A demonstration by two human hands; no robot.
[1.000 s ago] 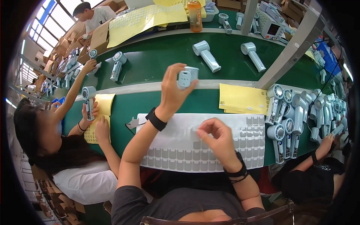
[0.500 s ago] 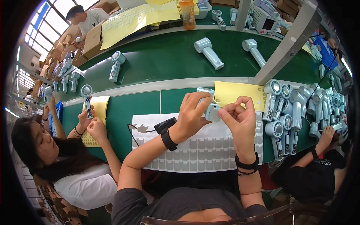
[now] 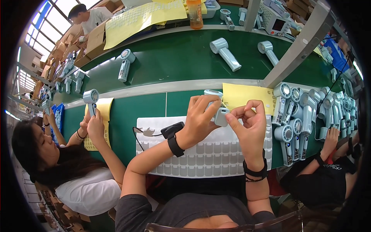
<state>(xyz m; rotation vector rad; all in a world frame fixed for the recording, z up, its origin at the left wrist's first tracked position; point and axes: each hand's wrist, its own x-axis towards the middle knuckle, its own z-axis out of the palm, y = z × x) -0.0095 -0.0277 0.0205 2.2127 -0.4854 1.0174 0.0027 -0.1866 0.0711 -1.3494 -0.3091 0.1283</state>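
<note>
My left hand [image 3: 201, 120] is wrapped round a light blue handheld fan [image 3: 221, 118]. The rounded end of its handle faces me, while its round head shows partly beyond my knuckles. At the edge of that handle end, my right hand [image 3: 249, 125] has its thumb and a fingertip closed together, the other fingers curled and raised. Whether a small piece lies between those fingertips is hidden. Beneath both hands lies a white sheet [image 3: 174, 159] with rows of grey rounded stickers.
Several handheld fans [image 3: 284, 133] crowd the table at my right. A yellow sheet [image 3: 247, 96] lies behind my hands. More fans ride on the green belt [image 3: 170, 58] beyond a metal rail. A slanted metal post [image 3: 297, 46] rises at right. Co-workers sit on both sides.
Fans on the belt have shifted to the right. The co-worker at left has turned a fan and moved a hand up to it. My hands stay nearly in place at the fan.
</note>
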